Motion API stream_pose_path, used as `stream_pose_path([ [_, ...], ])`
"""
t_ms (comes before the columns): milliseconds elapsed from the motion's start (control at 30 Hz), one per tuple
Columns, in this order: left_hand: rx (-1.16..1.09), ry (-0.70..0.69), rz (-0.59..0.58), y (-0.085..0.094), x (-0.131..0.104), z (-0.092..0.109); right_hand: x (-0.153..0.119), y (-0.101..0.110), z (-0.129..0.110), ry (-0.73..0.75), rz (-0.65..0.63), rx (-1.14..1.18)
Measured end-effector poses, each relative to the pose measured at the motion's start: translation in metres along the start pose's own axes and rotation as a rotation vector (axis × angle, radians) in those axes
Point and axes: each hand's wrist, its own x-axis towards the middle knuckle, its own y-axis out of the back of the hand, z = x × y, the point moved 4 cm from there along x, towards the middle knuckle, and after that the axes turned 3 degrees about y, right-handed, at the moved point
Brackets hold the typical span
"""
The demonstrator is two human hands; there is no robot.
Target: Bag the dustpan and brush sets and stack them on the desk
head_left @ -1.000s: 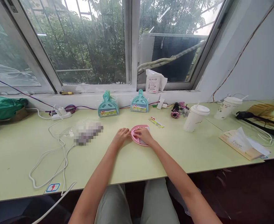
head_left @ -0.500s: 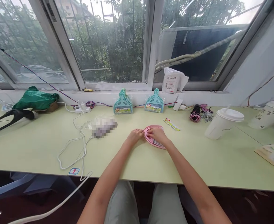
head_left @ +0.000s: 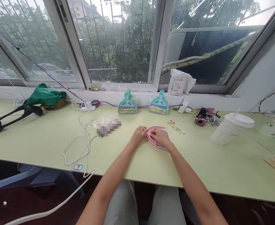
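A pink dustpan with a small brush in it (head_left: pixel 154 142) lies on the pale green table, its handle end toward the left. My left hand (head_left: pixel 139 135) is closed around that handle end, which its fingers mostly hide. Over the dustpan's inner part, my right hand (head_left: pixel 160 136) has its fingers bent and pressed onto the pink brush, covering much of it. A printed label strip (head_left: pixel 176 127) lies flat beyond my right hand. Two upright teal dustpan sets, a left one (head_left: pixel 127 104) and a right one (head_left: pixel 159 104), stand by the wall.
White cables (head_left: pixel 88 147) and a partly blurred-out bag (head_left: pixel 108 126) lie left of my hands. To the right are a lidded white cup (head_left: pixel 231 128) and a black-and-pink bundle (head_left: pixel 201 118). A green bag (head_left: pixel 45 95) sits at the far left.
The view has shifted slightly, so the table items appear farther right. Both hands remain at the pink dustpan; my left hand's fingers sit a little higher and my right hand's fingers are more bunched.
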Motion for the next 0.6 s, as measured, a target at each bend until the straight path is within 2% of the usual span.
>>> stream_pose_path([
  [67,-0.221,0.178,0.178,0.006,0.002,-0.005,-0.003,0.002,0.004,-0.086,0.100,0.098],
  [100,-0.376,0.278,0.211,0.005,0.003,-0.007,-0.004,0.003,0.005,-0.144,0.173,0.147],
  [133,-0.558,0.361,0.181,0.001,0.004,-0.007,-0.005,0.004,0.007,-0.203,0.258,0.194],
  [200,-0.931,0.447,-0.012,-0.014,0.006,0.002,-0.005,0.005,0.007,-0.281,0.416,0.281],
  [267,-1.173,0.475,-0.162,-0.024,0.006,0.012,-0.003,0.003,0.006,-0.249,0.483,0.369],
  [300,-1.230,0.503,-0.163,-0.026,0.005,0.013,-0.001,0.002,0.008,-0.214,0.495,0.405],
  [367,-1.272,0.634,-0.069,-0.027,0.004,0.007,0.000,0.002,0.022,-0.203,0.532,0.410],
  [433,-1.302,0.798,0.018,-0.026,0.002,-0.007,-0.003,0.001,0.050,-0.325,0.584,0.284],
  [500,-1.344,0.921,0.075,-0.023,0.000,-0.024,-0.009,-0.003,0.083,-0.508,0.539,0.104],
  [567,-1.379,0.964,0.139,-0.018,0.000,-0.040,-0.013,-0.013,0.110,-0.608,0.368,0.040],
  [600,-1.386,0.969,0.179,-0.016,0.000,-0.049,-0.014,-0.018,0.118,-0.608,0.283,0.053],
])
